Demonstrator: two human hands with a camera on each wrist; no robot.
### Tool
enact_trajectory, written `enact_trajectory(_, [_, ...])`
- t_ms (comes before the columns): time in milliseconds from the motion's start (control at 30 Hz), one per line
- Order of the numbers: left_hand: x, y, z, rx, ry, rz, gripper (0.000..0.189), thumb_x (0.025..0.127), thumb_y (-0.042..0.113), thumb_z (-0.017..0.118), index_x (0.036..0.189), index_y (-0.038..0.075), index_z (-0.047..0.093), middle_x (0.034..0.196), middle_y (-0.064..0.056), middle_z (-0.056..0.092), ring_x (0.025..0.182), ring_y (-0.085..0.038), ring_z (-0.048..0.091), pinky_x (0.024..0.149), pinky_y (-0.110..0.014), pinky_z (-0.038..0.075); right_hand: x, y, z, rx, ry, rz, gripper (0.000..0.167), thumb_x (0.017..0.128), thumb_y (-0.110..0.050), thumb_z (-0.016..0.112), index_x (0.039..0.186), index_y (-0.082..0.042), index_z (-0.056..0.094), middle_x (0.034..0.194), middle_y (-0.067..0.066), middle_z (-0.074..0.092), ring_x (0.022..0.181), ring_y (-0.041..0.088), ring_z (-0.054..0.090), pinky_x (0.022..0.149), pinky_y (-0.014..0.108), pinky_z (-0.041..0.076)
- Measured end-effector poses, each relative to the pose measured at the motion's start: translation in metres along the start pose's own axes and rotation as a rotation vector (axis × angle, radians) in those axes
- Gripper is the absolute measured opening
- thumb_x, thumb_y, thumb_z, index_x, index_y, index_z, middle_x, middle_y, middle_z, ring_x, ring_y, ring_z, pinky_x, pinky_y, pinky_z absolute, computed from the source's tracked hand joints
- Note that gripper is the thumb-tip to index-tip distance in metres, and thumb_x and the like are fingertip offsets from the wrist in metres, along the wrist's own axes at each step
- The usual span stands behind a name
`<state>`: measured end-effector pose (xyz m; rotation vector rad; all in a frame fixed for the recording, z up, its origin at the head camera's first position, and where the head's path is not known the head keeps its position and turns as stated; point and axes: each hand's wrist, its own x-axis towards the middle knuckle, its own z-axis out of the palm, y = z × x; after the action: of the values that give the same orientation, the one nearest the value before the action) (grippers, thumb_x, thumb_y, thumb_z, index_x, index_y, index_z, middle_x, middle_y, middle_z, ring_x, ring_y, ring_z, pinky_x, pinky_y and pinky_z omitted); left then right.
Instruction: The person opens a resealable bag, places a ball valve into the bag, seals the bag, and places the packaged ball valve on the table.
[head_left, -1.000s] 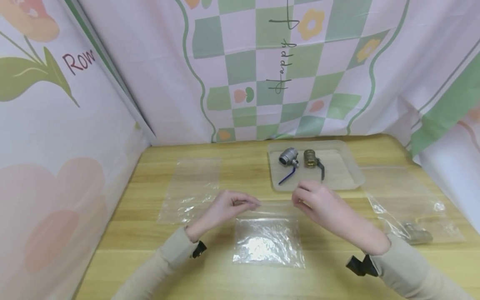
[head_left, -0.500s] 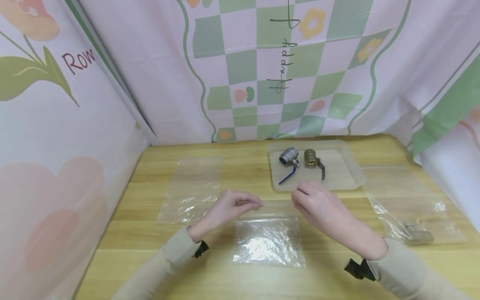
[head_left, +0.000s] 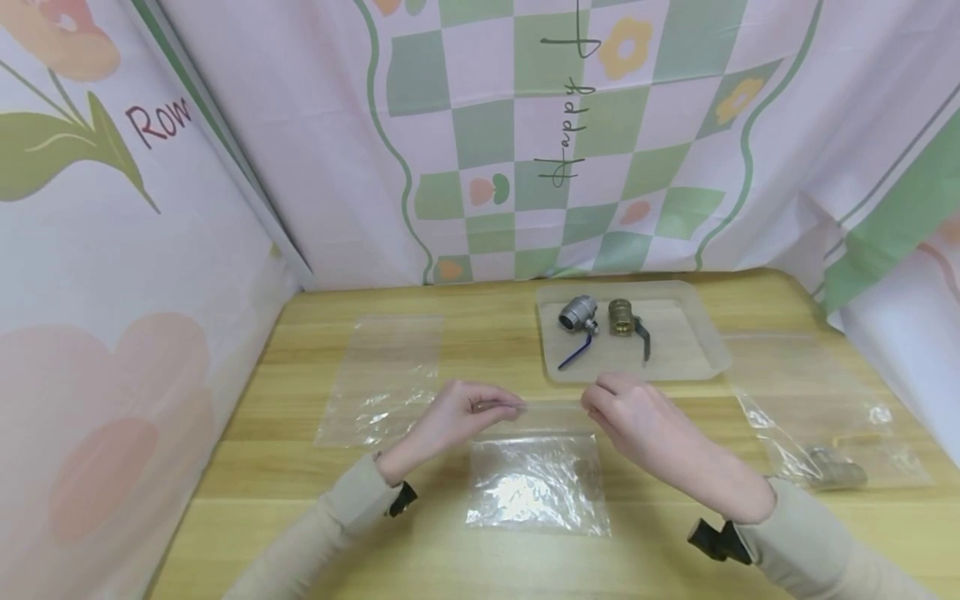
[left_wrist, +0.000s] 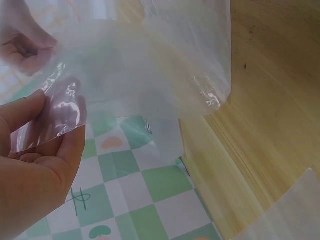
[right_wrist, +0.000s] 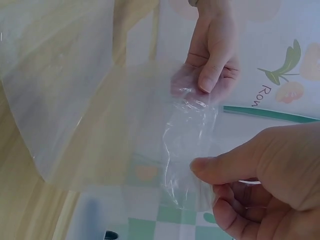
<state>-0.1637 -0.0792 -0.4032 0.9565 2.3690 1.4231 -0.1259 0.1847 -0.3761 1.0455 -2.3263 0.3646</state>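
A clear plastic zip bag (head_left: 536, 487) is held by its top edge at the middle of the table, the lower part glossy and wrinkled. My left hand (head_left: 453, 417) pinches the top edge at its left end, thumb over the film in the left wrist view. At the right end, my right hand (head_left: 641, 425) pinches the same edge between thumb and curled fingers. Between the hands the film (right_wrist: 187, 140) looks stretched and flat in the right wrist view. Nothing can be seen inside this bag.
Behind the hands, a translucent tray (head_left: 678, 367) holds a silver ball valve (head_left: 577, 314) with a blue lever and a brass one (head_left: 621, 317) with a grey lever. Another clear bag (head_left: 393, 367) lies left. At right, a bag (head_left: 810, 383) contains a metal valve (head_left: 832, 468).
Over the last second my left hand has shifted very slightly right along the top edge. My right hand has dipped a little, still pinching the zip bag.
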Motion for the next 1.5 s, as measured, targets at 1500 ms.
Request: enact_trajectory(1500, [0.003,-0.003,0.000,-0.117,0.017,-0.033,0.023,0.095,0.018,0.064,0.114,0.006,0.072,0.111,-0.016,0.074,0.098,-0.032,0.074,0.085,-0.036,0.062,0.002,-0.004,0.010,-0.043,0.025,-0.087,0.033,0.064,0.021,0.056,0.085,-0.005,0.061,0.084,0.004,0.062,0.080,0.018,0.058,0.069,0.029,0.056])
